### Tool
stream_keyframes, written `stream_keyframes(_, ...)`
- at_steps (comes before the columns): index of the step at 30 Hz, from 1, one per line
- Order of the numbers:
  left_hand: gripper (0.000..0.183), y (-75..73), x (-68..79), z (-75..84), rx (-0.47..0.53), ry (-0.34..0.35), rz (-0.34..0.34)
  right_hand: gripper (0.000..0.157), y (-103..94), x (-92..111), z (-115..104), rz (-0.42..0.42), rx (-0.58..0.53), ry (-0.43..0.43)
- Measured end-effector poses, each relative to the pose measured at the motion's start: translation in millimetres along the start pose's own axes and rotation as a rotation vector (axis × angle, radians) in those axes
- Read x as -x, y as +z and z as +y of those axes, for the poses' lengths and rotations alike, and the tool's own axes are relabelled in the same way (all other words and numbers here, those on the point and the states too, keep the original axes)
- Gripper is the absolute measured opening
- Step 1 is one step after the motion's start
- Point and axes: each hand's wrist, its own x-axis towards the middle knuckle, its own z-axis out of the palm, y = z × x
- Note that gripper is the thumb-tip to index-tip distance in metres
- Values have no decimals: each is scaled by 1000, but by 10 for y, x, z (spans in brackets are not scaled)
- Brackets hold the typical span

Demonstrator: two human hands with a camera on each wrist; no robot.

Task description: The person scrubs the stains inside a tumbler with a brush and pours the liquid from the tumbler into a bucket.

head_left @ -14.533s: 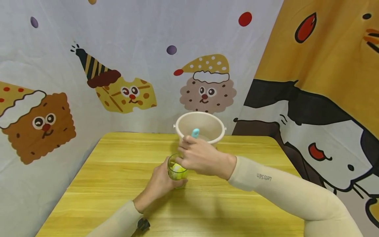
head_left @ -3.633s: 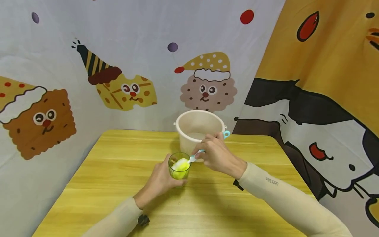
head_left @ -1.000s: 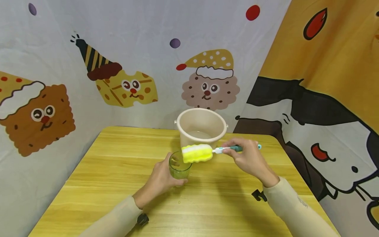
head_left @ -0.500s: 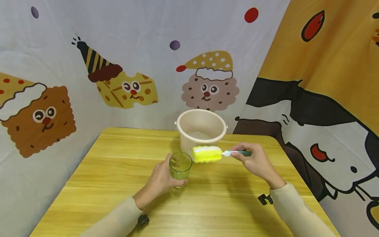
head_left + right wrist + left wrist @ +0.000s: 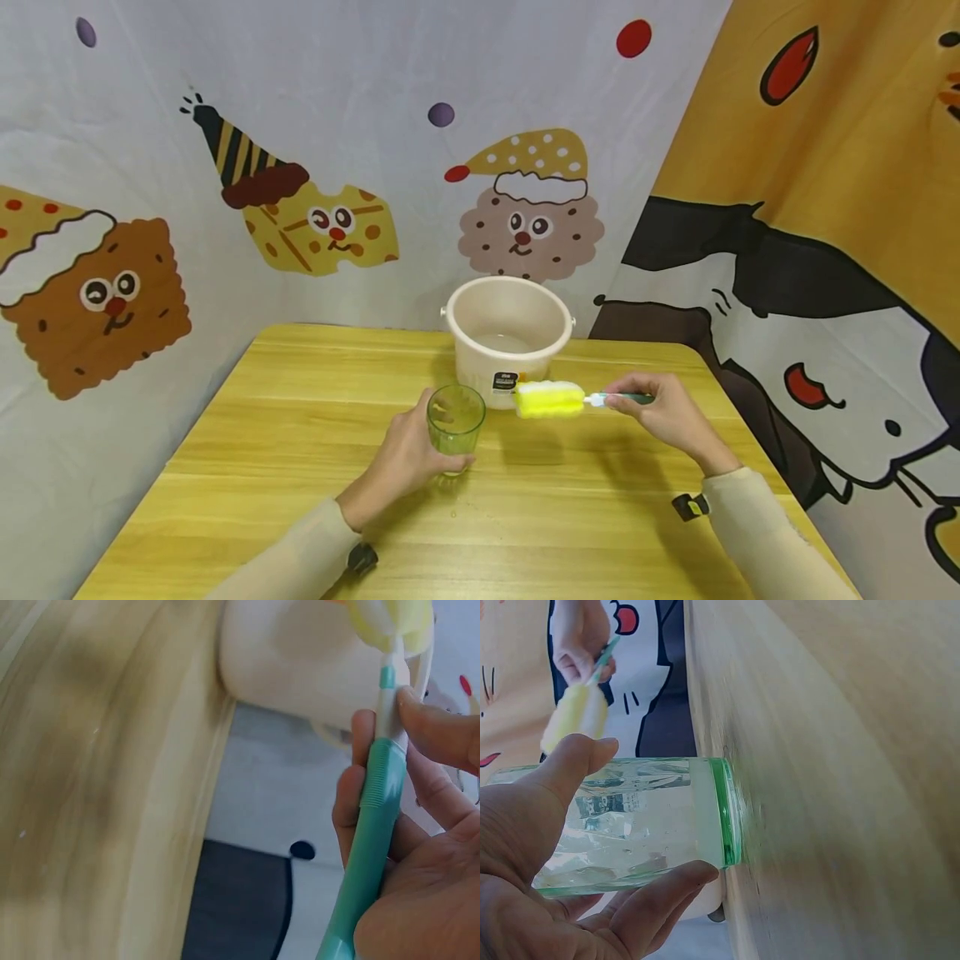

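My left hand [image 5: 408,454] grips a green-tinted drinking glass [image 5: 456,429] that stands upright on the table. In the left wrist view the thumb and fingers wrap the side of the glass [image 5: 645,825], and wet drops show on its wall. My right hand [image 5: 663,412] holds a sponge bottle brush [image 5: 550,400] by its handle, level above the table and to the right of the glass. The brush head is yellow and white. Its teal and white handle [image 5: 379,795] lies between thumb and fingers in the right wrist view.
A cream bucket [image 5: 480,354] with a dark label stands behind the glass and brush, a little liquid at its bottom. The wooden table [image 5: 315,375] shows small water drops near the glass. A printed cartoon curtain [image 5: 360,83] hangs behind.
The right hand has drawn the brush out of the glass and carried it rightward, past the bucket's front. The left hand keeps the glass in nearly the same place.
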Motion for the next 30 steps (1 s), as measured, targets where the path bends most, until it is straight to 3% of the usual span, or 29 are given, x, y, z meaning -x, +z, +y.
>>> stream_keyframes(13,93,14,-10,-10,-14,-3,8,13,-33,-25,458,-106,52,74)
stream_keyframes(19,94,12,-4,1,-14,-1,7,8,-66,0,612,-88,101,78)
stream_keyframes(30,98,7,-14,2,2,-27,0,26,-76,-26,764,-15,140,206)
